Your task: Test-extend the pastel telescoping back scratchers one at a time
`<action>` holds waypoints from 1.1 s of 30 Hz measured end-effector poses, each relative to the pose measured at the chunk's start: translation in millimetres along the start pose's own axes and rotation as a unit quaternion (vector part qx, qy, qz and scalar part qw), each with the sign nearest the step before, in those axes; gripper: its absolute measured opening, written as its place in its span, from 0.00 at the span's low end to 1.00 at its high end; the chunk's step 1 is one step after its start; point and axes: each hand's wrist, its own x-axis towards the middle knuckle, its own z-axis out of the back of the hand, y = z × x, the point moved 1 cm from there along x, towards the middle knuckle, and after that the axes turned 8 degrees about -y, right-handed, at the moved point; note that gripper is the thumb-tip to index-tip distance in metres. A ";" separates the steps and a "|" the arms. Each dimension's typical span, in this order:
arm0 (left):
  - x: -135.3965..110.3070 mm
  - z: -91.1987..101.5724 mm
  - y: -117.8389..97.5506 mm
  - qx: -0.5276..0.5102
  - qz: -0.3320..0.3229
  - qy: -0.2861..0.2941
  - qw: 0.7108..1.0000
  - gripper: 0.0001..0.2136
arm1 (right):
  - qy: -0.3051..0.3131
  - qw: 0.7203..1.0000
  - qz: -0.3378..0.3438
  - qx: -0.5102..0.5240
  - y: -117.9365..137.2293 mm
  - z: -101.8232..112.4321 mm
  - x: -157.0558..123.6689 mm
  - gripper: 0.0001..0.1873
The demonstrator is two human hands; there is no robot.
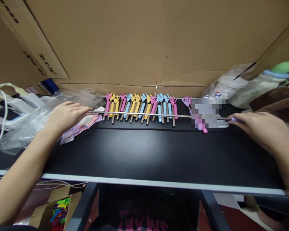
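Between my hands stretches a thin metal telescopic back scratcher (139, 114), drawn out long and nearly level above the table. My left hand (68, 115) is closed on its thin left end, and its claw does not show. Closed round the purple grip at the other end is my right hand (261, 130). Behind the rod lies a row of short back scratchers (136, 107) with pink, yellow and blue claws and grips. A purple-clawed back scratcher (187, 101) lies right of the row, beside a blurred patch with pink grips (204, 130) showing below.
Printed cards (80, 128) and clear plastic bags (21, 130) lie left, near a white device (26, 104) with a cable. A bagged cup (227, 86) and a green-topped bottle (262, 85) stand right. Cardboard (135, 41) walls the back. Below is a box of colourful pieces (60, 213).
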 end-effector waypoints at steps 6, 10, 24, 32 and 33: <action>5.1 6.3 -14.5 -0.027 -0.004 -0.017 0.999 0.21 | -0.011 0.999 0.020 0.027 8.9 -2.8 4.0 0.27; 17.0 12.9 -32.6 -0.076 -0.008 -0.027 0.997 0.24 | -0.041 0.996 0.043 0.060 29.1 5.4 8.9 0.30; 46.3 24.1 -75.3 -0.163 -0.022 -0.084 0.983 0.20 | -0.140 0.980 0.083 0.115 72.0 28.2 16.9 0.27; 57.0 41.5 -103.1 -0.183 -0.046 -0.100 0.977 0.23 | -0.157 0.968 0.068 0.181 100.8 56.0 22.6 0.29; 60.7 44.8 -108.3 -0.188 -0.052 -0.094 0.976 0.23 | -0.154 0.965 0.075 0.197 108.4 58.6 25.4 0.27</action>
